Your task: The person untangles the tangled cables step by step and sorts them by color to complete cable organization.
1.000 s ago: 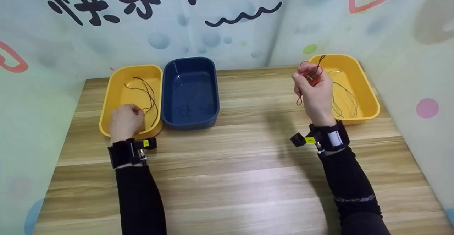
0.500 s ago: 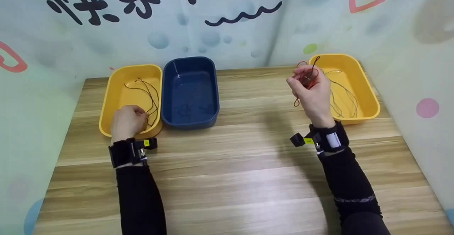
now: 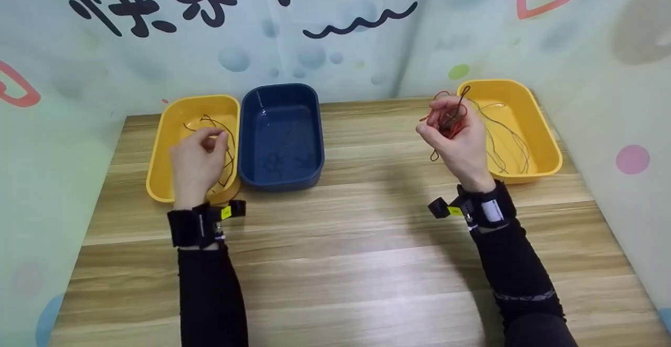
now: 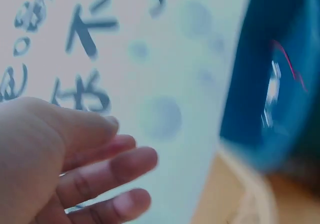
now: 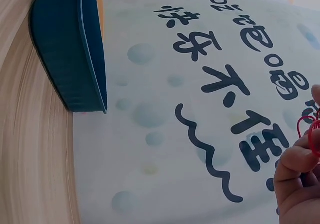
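My left hand (image 3: 199, 155) is raised over the left yellow bin (image 3: 153, 171). Its fingers (image 4: 135, 164) are loosely bent in the left wrist view, and I see nothing between them. Thin dark cords (image 3: 232, 150) lie looped in that bin, partly hidden by the hand. Beside the right yellow bin (image 3: 548, 153), my right hand (image 3: 464, 140) grips a tangled bundle of red and dark cords (image 3: 452, 121) above the table. Loops stick out past its fingers. The right wrist view catches only part of this hand (image 5: 295, 174) and some red cord (image 5: 314, 136).
A blue bin (image 3: 321, 142) touches the left yellow bin, with faint dark lines on its floor. The left wrist view shows a thin red line (image 4: 288, 61) in it. Grey cords (image 3: 516, 137) lie in the right yellow bin. A printed backdrop (image 3: 356, 58) rises behind the wooden table (image 3: 335, 263).
My left hand has lifted up and slightly right from the dark cords, which stay in the bin. The right hand has drifted a little left with its bundle.
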Motion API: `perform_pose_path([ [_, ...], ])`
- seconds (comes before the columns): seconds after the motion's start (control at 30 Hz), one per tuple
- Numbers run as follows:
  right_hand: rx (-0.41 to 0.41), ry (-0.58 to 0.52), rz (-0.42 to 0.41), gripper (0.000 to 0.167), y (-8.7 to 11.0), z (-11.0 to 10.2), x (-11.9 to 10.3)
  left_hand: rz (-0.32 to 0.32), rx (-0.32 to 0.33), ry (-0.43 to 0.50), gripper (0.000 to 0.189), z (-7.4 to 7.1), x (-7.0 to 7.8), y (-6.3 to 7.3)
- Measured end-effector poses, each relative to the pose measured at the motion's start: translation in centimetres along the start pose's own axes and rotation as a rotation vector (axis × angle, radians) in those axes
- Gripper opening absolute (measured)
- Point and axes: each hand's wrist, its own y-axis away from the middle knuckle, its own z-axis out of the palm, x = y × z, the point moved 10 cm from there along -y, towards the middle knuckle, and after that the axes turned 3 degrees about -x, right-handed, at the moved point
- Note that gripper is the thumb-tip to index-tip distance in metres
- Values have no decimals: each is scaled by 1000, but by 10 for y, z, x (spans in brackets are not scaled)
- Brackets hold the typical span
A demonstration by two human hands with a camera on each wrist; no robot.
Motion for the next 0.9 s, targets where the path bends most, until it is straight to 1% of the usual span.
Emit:
perform_pose_path([
  [0.1, -31, 3, -14, 37, 2, 5, -4, 94, 60, 110, 24, 0, 28, 5],
  [0.2, -68, 19, -28, 40, 5, 11, -8, 181, 72, 241, 19, 4, 56, 13],
  [0.3, -119, 11, -48, 44, 8, 20, -12, 243, 31, 377, 16, 16, 80, 20],
  [0.4, -176, -13, -63, 48, 12, 30, -15, 295, -43, 486, 15, 31, 104, 29],
  [0.5, -233, -48, -70, 49, 16, 40, -17, 372, -107, 561, 17, 47, 127, 41],
  [0.6, -288, -82, -76, 48, 21, 51, -17, 459, -138, 588, 19, 61, 149, 53],
  [0.67, -326, -107, -65, 46, 25, 59, -17, 519, -136, 577, 19, 67, 161, 62],
  [0.77, -380, -152, -31, 43, 32, 71, -15, 616, -113, 553, 20, 74, 176, 75],
  [0.9, -451, -184, -8, 42, 41, 87, -13, 729, -78, 520, 21, 79, 189, 88],
])
